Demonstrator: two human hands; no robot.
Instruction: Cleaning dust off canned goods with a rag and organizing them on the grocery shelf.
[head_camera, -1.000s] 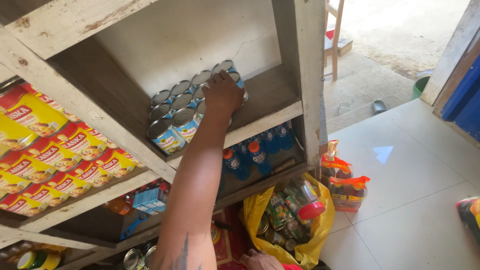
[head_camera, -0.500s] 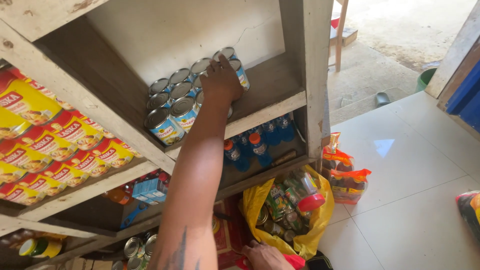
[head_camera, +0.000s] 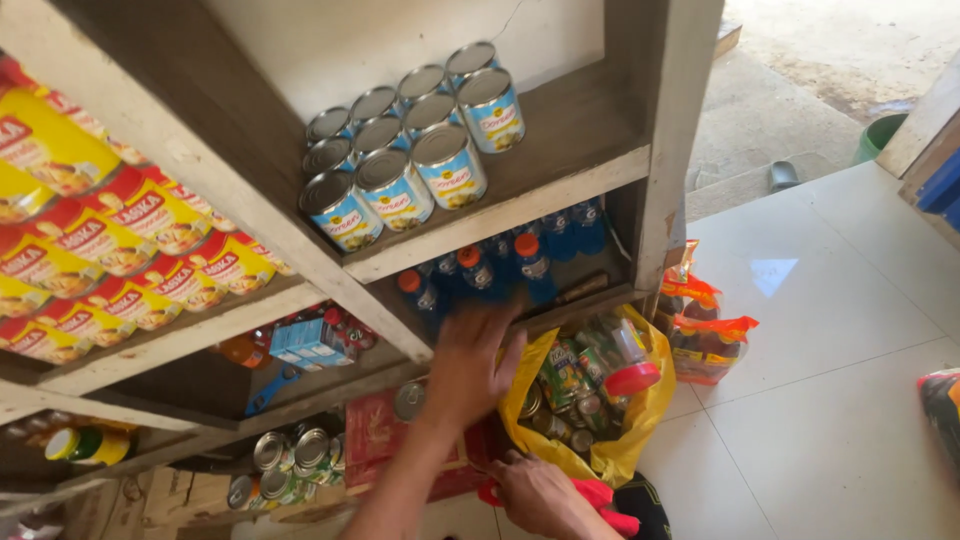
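Two rows of blue-labelled cans (head_camera: 420, 150) lie on their sides on an upper wooden shelf (head_camera: 560, 200). My left hand (head_camera: 475, 360) hangs below that shelf, blurred, fingers spread and holding nothing, just left of a yellow plastic bag (head_camera: 652, 405) on the floor. The bag is packed with several cans and a red-lidded jar (head_camera: 630, 378). At the bottom edge, my right hand (head_camera: 540, 495) is closed on the red handle (head_camera: 605, 495) at the bag's near side.
Red-and-yellow packs (head_camera: 120, 240) fill the left shelves. Blue bottles with orange caps (head_camera: 500, 265) stand under the can shelf, near small blue cartons (head_camera: 310, 340). More cans (head_camera: 290, 460) sit low down. Orange-topped packets (head_camera: 705, 335) rest on the white tiled floor.
My left hand has come off the cans on the upper shelf and dropped down towards the yellow bag. The view has tilted lower.
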